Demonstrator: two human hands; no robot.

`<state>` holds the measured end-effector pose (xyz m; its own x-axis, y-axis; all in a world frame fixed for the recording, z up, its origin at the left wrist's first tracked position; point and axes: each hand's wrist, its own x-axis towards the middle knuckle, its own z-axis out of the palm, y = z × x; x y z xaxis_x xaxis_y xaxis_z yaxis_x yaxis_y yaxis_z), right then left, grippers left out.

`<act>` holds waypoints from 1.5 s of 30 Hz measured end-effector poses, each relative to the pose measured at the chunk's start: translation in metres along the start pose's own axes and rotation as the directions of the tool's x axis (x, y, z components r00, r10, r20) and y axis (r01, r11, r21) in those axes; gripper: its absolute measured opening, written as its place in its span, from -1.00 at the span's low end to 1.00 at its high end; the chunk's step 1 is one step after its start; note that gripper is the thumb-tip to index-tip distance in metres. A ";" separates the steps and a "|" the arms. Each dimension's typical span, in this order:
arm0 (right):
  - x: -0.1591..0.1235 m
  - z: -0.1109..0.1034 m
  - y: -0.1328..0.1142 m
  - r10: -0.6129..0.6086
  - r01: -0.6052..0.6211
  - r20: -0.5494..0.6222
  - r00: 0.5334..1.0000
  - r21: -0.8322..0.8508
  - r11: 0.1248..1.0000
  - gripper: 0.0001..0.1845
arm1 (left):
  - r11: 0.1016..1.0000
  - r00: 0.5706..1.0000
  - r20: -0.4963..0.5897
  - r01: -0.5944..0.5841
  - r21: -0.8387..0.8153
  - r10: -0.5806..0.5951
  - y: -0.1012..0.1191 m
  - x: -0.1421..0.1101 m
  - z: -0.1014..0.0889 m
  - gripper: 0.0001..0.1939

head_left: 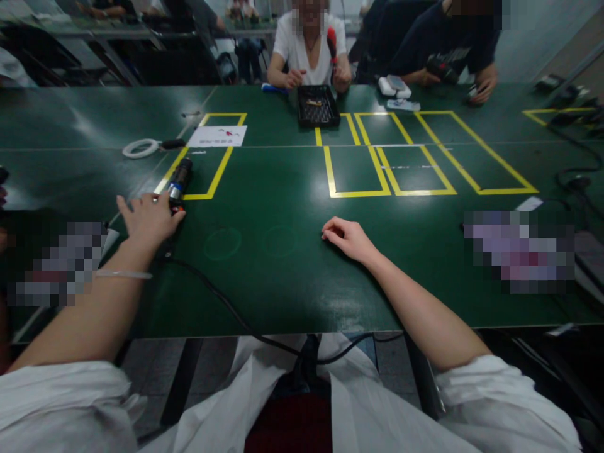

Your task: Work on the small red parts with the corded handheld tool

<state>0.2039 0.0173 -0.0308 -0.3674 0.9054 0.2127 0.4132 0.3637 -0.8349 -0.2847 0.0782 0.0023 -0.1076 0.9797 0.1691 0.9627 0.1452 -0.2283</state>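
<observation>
My left hand (148,219) reaches over the near end of a black, cylindrical corded tool (180,179) with a blue band. Its fingers are spread, and the palm covers part of the tool; whether it touches it I cannot tell. A black cable (221,300) runs from beside that hand across the table edge to my lap. My right hand (348,239) rests on the green table (302,283), fingers loosely curled in, with nothing visible in them. Between the hands, two faint circles are drawn on the tabletop.
Yellow tape outlines (358,194) mark the table. A printed sheet (217,136) and a coiled white cable (141,148) lie beyond my left hand. Blurred-out flat items flank both sides. Across, one person holds a red-headed tool (332,45) behind a black tray (318,119); another sits right.
</observation>
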 end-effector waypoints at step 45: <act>0.004 0.006 0.001 -0.033 -0.004 0.094 0.995 0.369 0.929 -0.65 | 0.036 0.643 -0.013 -0.063 -0.997 0.766 0.257 -0.073 -0.091 -0.34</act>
<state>0.1981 0.0197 -0.0337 -0.4580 0.8681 0.1917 0.0778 0.2539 -0.9641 -0.0072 0.0310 0.0186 0.6714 0.7392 -0.0534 0.2889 -0.1947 0.9374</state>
